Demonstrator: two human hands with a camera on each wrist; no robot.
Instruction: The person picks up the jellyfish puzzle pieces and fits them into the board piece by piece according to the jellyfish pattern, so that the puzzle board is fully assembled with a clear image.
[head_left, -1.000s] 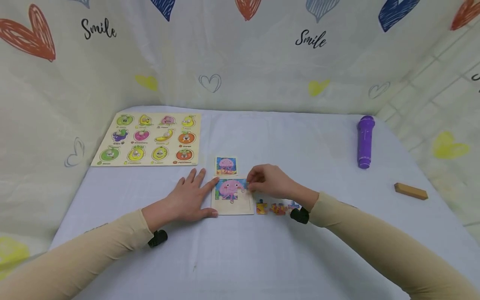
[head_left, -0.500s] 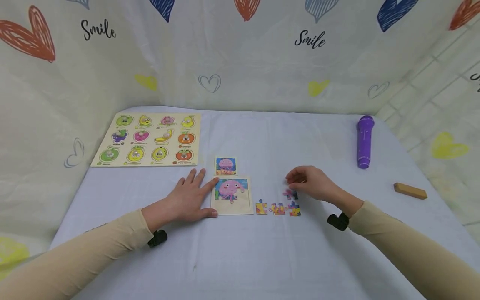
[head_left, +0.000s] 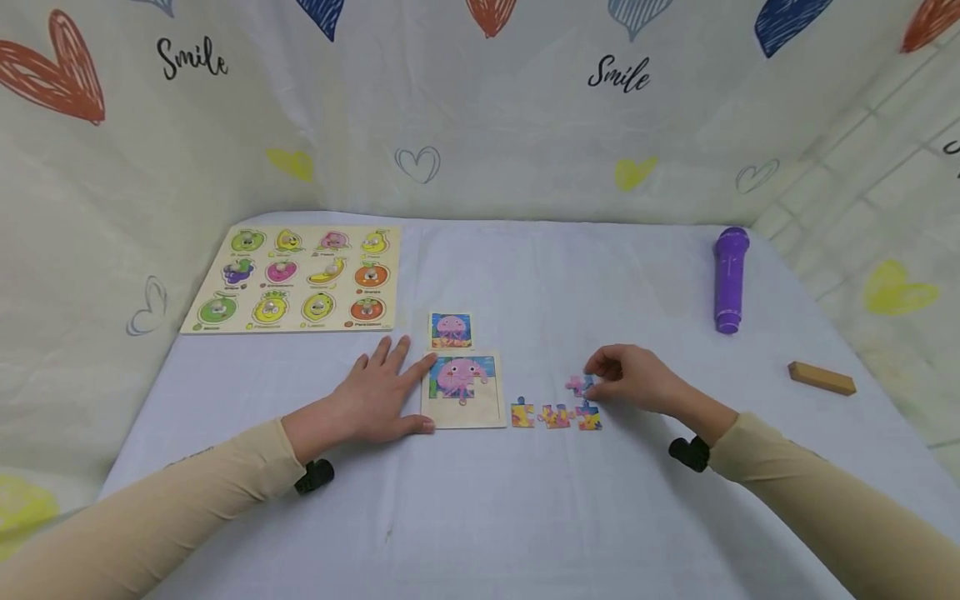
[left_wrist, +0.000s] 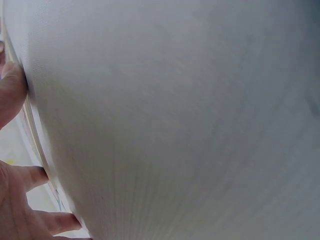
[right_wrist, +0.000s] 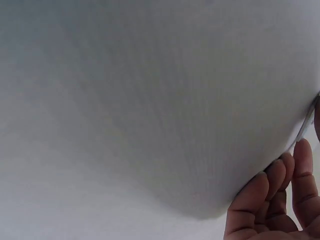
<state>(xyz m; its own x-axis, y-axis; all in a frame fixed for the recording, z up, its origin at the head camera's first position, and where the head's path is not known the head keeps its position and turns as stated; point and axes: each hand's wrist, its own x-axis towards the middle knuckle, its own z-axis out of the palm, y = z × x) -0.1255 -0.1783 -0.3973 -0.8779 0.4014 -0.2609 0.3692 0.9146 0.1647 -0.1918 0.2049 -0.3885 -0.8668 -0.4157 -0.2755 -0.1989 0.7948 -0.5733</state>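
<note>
My left hand (head_left: 375,402) lies spread on the table, with its thumb and index fingertip at the left edge of a small square puzzle board (head_left: 487,417). The upper part of the board holds joined pieces of a pink octopus picture; its lower part is bare wood. To the right, my right hand (head_left: 636,380) pinches a pink and blue jigsaw piece (head_left: 577,385) between thumb and index finger, low over the table. In the right wrist view the fingertips (right_wrist: 302,150) meet the piece's thin edge. Below it lie a yellow piece (head_left: 522,413), an orange-pink piece (head_left: 556,417) and a yellow-blue piece (head_left: 588,419).
A small octopus picture card (head_left: 452,331) touches the board's far edge. Back left lies a wooden fruit puzzle (head_left: 292,287). On the right are a purple toy microphone (head_left: 728,283) and a wooden block (head_left: 822,377). A patterned curtain (head_left: 510,108) hangs behind the white table.
My right hand has moved right, from the board's upper right corner to the loose pieces, and now pinches the pink and blue jigsaw piece. My left hand has stayed in place.
</note>
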